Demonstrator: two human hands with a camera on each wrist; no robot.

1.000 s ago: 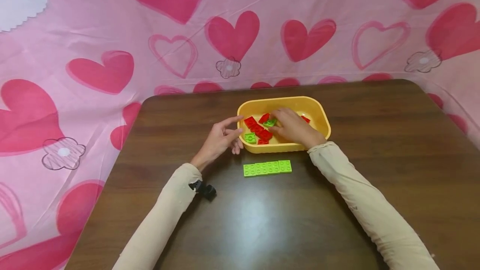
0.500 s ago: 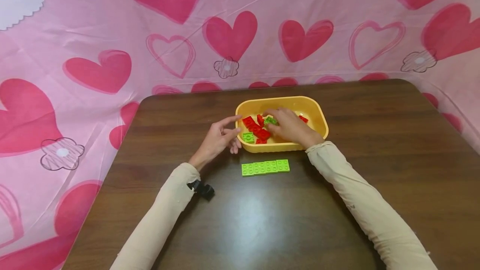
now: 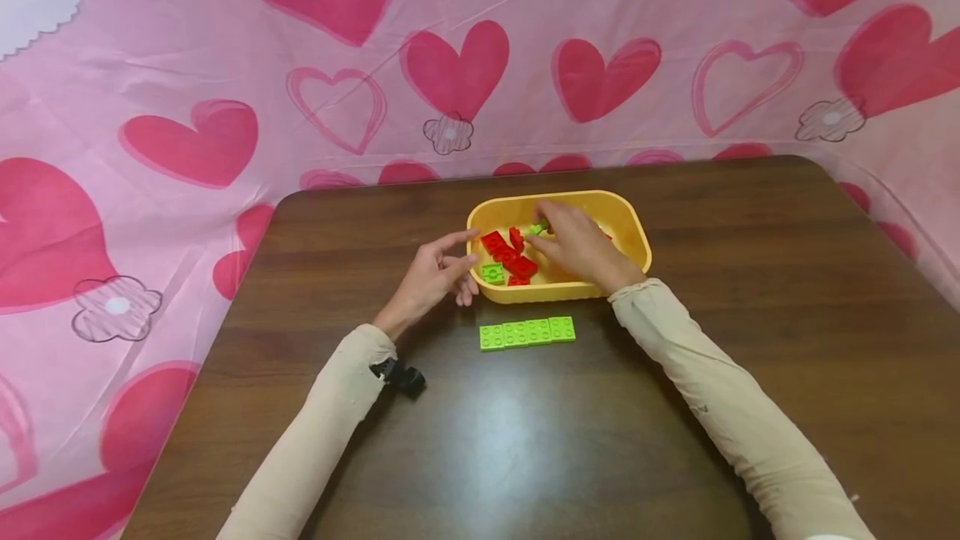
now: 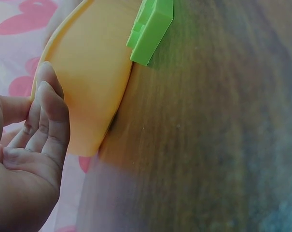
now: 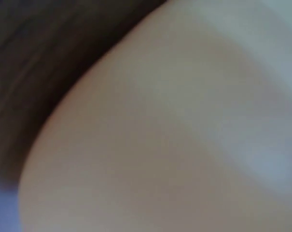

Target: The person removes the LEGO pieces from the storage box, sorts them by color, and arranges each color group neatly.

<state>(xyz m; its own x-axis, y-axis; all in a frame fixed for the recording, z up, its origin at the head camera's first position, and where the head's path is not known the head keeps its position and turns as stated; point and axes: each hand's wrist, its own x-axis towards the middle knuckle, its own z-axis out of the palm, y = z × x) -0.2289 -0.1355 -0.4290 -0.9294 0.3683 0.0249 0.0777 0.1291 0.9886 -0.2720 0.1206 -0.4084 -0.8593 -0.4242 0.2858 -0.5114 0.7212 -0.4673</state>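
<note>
My right hand (image 3: 577, 244) reaches into a yellow bin (image 3: 555, 293) and pinches a light-green toy building brick (image 3: 537, 228) between thumb and fingers, which partly cover it. At the bin's left end, my left hand (image 3: 431, 277) touches the rim with extended index finger and thumb. The left wrist view shows those fingers of the left hand (image 4: 37, 130) against the bin's edge (image 4: 95, 72), the others loosely bent outside. Several red bricks (image 3: 522, 266) and another green brick (image 3: 492, 273) lie in the bin's left half. Only blurred, pale surface fills most of the right wrist view.
Just in front of the bin, several green bricks stand in a straight row (image 3: 527, 333) on the dark wooden table (image 3: 480, 440). A pink cloth with hearts (image 3: 330, 23) hangs behind the table. A black wrist device (image 3: 400, 377) sits at the left cuff.
In the bin, the right fingers have closed round the green brick and shifted it slightly toward the back. A red brick beside it has tipped upright. The left hand has stayed at the rim.
</note>
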